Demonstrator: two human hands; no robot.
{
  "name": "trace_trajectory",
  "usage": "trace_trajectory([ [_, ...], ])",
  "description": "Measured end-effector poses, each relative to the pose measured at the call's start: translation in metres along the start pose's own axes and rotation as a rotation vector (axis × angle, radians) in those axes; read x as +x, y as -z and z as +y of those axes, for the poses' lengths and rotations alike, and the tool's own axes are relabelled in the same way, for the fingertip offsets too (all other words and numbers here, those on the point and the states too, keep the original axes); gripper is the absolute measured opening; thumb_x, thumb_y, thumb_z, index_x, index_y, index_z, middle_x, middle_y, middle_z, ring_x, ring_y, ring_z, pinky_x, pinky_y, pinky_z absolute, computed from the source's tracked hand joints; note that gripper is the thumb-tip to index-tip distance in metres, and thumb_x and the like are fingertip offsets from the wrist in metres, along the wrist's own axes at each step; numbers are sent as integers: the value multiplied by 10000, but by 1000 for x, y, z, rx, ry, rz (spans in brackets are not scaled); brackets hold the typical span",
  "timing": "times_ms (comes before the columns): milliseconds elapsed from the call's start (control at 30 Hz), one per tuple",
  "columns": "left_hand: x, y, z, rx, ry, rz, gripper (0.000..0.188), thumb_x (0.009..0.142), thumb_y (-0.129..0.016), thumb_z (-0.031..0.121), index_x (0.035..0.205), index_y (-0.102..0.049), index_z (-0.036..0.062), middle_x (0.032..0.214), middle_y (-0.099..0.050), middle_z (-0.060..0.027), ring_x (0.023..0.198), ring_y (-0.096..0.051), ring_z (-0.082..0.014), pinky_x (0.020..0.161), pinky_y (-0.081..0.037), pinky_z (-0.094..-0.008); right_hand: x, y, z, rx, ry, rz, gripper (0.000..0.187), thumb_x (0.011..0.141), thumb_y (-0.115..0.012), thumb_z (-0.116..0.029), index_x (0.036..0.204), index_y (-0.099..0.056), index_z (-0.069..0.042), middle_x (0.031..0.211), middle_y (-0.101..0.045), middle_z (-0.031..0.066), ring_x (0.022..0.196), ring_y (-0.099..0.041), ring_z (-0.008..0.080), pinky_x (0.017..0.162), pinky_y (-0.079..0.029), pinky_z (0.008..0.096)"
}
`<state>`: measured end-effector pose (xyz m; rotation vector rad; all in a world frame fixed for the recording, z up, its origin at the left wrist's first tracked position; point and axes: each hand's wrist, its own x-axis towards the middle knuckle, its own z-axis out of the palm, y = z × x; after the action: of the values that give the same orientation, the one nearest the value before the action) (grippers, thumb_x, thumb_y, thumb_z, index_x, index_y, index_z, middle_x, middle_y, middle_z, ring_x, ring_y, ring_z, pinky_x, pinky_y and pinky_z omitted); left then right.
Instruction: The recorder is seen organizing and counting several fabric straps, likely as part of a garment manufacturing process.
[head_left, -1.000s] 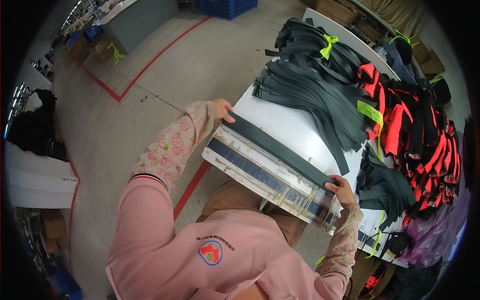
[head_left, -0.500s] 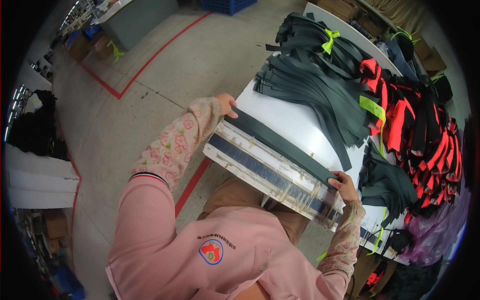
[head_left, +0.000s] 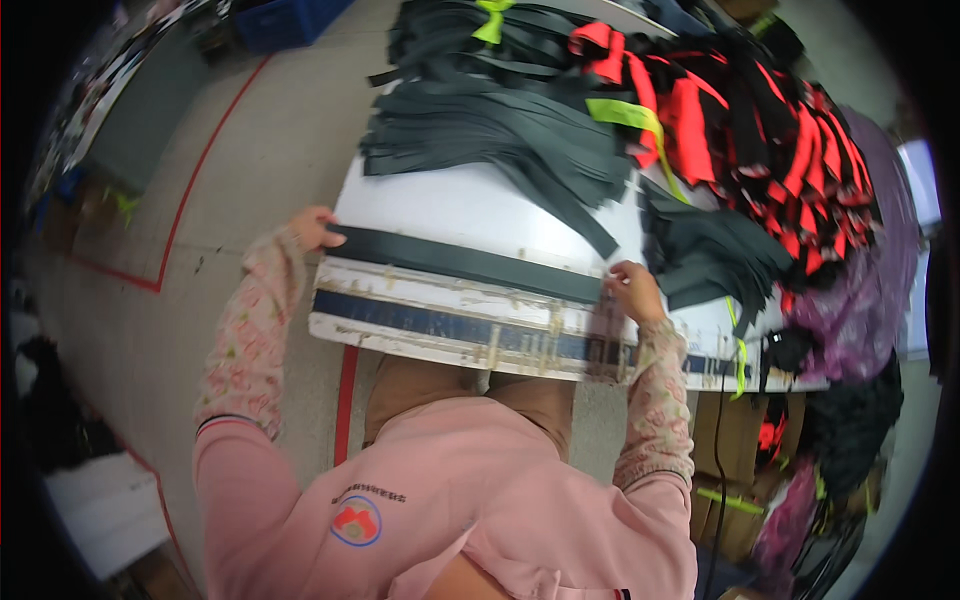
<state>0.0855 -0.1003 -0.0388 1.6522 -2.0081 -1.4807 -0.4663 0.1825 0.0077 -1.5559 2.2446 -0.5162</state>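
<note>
A: Where is the strip [head_left: 465,262]?
B: Along the near side of the white table [head_left: 390,205], dark and laid lengthwise, just beyond the blue band [head_left: 430,318] on the worn edge.
A: And the left hand [head_left: 316,229]?
B: Pinching the strip's left end, thumb on top.
A: The right hand [head_left: 634,290]?
B: A little blurred, but its thumb and bent fingers close on the right end.
A: What lies behind?
B: A dark heap [head_left: 490,130] of similar strips; one tail hangs toward the right hand. A green tie [head_left: 492,22] sits at the far end.
A: To the right?
B: A smaller dark bundle [head_left: 700,245], then red-and-black pieces [head_left: 770,140], with purple plastic [head_left: 855,290] beside them.
</note>
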Motion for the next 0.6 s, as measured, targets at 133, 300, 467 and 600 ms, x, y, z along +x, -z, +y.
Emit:
trace_trajectory([
  [133, -10, -8, 30, -4, 14, -35, 369, 740, -827, 73, 1061, -645, 60, 859, -661, -51, 732, -625, -160, 587, -532, -316, -6, -2, 8, 39, -123, -44, 309, 745, -787, -166, 1000, -669, -38, 928, -643, 146, 832, -644, 281, 757, -516, 369],
  [300, -22, -11, 47, 1, 76, -6, 335, 769, -798, 58, 1064, -642, 28, 846, -656, -39, 730, -621, -144, 593, -526, -291, -6, -5, 5, 92, -150, -50, 368, 735, -822, -184, 1021, -640, -44, 964, -636, 148, 842, -649, 298, 770, -521, 380],
  [467, -21, -9, 42, -8, 87, -2, 330, 773, -796, 63, 1065, -645, 41, 824, -648, -28, 714, -614, -133, 588, -517, -280, -4, -6, 10, 159, -188, -82, 361, 726, -832, -207, 962, -622, -33, 885, -664, 137, 810, -647, 295, 749, -515, 378],
  [600, -15, -4, 27, -57, 69, -30, 337, 772, -805, 84, 1068, -647, 57, 811, -635, -16, 696, -591, -118, 579, -498, -268, -13, 5, 18, 81, -317, -107, 383, 735, -822, -271, 926, -613, -13, 870, -675, 142, 807, -646, 305, 736, -503, 396],
])
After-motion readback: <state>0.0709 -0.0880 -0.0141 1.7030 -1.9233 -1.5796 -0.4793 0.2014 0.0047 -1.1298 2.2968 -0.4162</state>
